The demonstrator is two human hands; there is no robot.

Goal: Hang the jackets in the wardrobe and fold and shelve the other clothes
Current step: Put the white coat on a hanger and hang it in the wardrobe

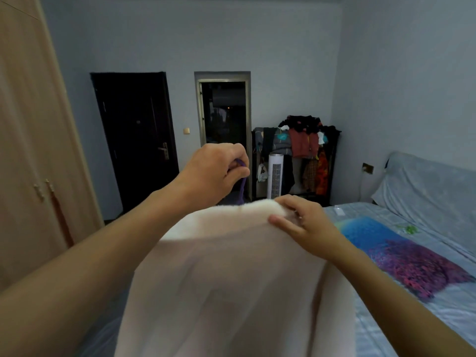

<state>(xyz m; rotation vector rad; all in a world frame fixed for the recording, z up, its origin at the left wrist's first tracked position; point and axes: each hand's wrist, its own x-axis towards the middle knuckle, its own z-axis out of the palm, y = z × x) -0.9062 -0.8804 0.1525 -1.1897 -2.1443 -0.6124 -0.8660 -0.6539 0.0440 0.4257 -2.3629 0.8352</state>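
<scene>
Cream-white jacket (219, 279), soft and fleecy along its upper edge, hangs in a broad smooth sheet below both hands and fills the lower middle of my view. I see the left hand (213, 171) raised above the garment's top edge, fingers curled round the hook of a purple hanger (61, 186), whose stem drops from the fist into the fabric. The right hand (301, 222) sits lower and just to the right of it, thumb and fingers pinching the fluffy top edge of the jacket. Left of the left forearm stands the light wooden wardrobe (31, 150), doors closed. Right of the right arm lies a bed (412, 318) with a printed blue sheet.
</scene>
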